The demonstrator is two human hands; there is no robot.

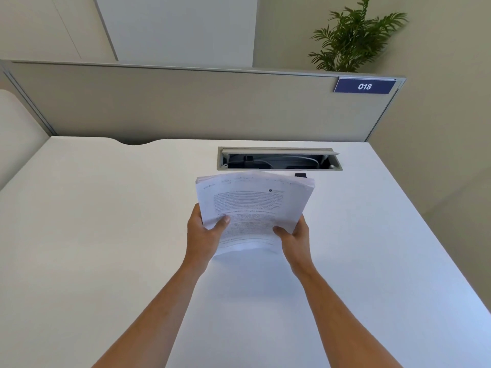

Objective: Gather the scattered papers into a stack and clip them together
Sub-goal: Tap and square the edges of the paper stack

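A stack of printed white papers (252,205) is lifted above the white desk (106,221), tilted with its text side toward me. My left hand (204,232) grips its lower left edge, thumb on the front page. My right hand (293,235) grips the lower right edge the same way. The sheets' top edges are slightly uneven. A small black object (300,175), possibly a clip, peeks out on the desk just behind the stack's top right corner; most of it is hidden.
An open cable tray (279,158) with cables inside is sunk into the desk behind the papers. A grey partition (186,102) with a blue "018" label (364,86) closes the far side. A green plant (353,38) stands beyond it.
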